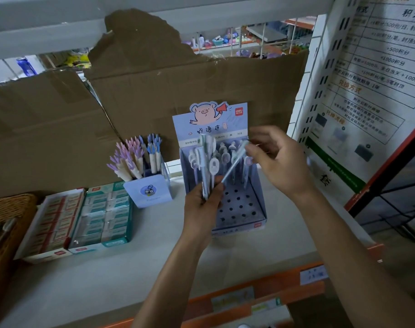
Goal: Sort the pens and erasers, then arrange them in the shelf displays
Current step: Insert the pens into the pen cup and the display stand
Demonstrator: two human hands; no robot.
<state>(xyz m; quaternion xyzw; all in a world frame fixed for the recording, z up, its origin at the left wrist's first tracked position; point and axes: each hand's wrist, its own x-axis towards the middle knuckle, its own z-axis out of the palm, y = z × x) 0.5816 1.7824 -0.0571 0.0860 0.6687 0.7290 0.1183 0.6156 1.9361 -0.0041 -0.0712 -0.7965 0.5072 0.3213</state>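
Note:
My left hand (pixel 201 204) grips a small bundle of pens (pixel 205 166) upright, in front of the blue pig-themed pen display box (pixel 239 209). Between the fingers of my right hand (pixel 275 159) is a single pale blue pen (pixel 234 162), slanting down to the left toward the bundle. Several pens stand in the back rows of the display, while the front holes (pixel 237 204) are bare. Two trays of boxed erasers lie to the left, one red-labelled (pixel 52 223) and one green-labelled (pixel 104 214).
A small blue cup (pixel 149 190) with purple, pink and blue claw-topped pens stands between the eraser trays and the display. A wicker basket (pixel 5 223) sits at far left. Torn cardboard (pixel 154 91) backs the shelf; a white perforated panel with a poster (pixel 367 91) closes the right side.

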